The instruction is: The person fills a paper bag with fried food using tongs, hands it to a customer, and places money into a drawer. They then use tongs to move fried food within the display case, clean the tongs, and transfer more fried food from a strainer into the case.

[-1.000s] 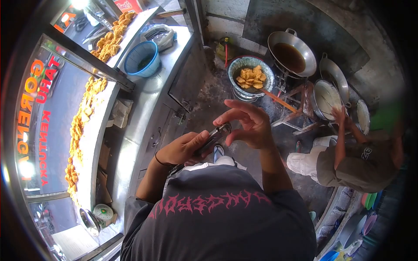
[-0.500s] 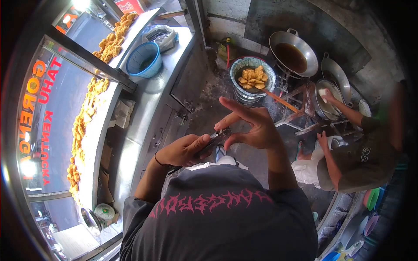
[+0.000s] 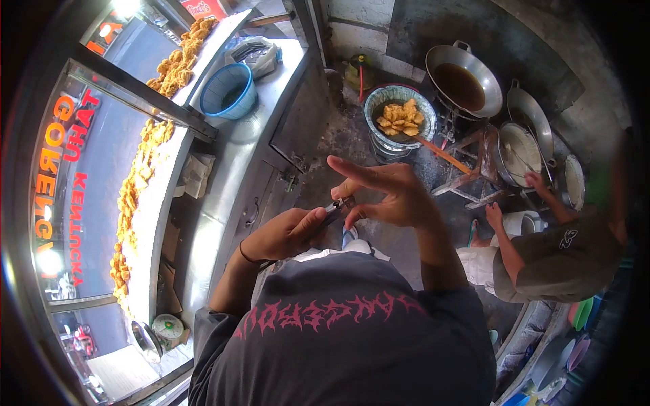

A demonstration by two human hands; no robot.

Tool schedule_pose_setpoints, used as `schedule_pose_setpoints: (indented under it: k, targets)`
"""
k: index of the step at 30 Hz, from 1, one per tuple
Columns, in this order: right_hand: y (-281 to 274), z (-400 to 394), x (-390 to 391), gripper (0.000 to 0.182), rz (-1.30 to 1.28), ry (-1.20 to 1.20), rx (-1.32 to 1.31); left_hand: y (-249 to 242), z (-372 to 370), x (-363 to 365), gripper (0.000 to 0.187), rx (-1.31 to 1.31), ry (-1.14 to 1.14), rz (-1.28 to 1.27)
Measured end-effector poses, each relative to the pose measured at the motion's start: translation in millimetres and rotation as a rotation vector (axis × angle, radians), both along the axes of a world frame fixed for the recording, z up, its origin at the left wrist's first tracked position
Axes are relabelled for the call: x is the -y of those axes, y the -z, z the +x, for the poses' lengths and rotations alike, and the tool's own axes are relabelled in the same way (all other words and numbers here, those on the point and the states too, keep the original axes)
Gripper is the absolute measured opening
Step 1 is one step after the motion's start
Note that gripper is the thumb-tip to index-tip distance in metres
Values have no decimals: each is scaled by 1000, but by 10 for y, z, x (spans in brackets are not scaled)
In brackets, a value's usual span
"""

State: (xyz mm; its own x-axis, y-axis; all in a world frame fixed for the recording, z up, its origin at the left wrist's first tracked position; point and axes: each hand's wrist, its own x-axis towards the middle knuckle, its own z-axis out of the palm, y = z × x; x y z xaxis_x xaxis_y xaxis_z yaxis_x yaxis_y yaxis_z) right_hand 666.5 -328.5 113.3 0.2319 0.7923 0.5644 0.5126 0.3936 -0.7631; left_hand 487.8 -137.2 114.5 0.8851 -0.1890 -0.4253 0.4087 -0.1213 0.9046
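My left hand [image 3: 291,233] is closed around a slim handheld device [image 3: 332,211] with a silvery edge, its thumb lying on top. I cannot make out the device's exact kind. At its far end is my right hand [image 3: 393,196], with the index finger stretched out to the left. Its thumb and another finger sit on either side of the device's tip, where a small dark part shows between them. Both hands are in front of my dark shirt, above the floor.
On the left, fried food [image 3: 139,169] lines a display shelf beside a metal counter with a blue basket [image 3: 228,91]. Ahead stand a basin of fried pieces [image 3: 399,118] and a wok of oil [image 3: 460,86]. A co-worker [image 3: 555,257] crouches right, near a pan of pale batter [image 3: 518,152].
The co-worker's far hand has moved back from the batter pan toward its near edge. My hands keep nearly the same hold on the device. The view has shifted slightly.
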Motion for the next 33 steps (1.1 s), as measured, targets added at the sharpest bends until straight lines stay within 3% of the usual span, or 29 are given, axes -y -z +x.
schedule_pose_setpoints:
  k: [17, 26, 29, 33]
  targets:
    - [176, 110, -255, 99, 87, -53, -29, -101, 89, -76, 68, 109, -65, 274]
    - [85, 184, -330, 102, 64, -239, -223, -110, 134, -248, 65, -181, 2, -299]
    - [100, 120, -357, 88, 62, -158, -351, -87, 136, -236, 67, -220, -73, -367]
    - [287, -39, -500, 53, 221, -123, -541, -16, 164, -253, 70, -189, -143, -432]
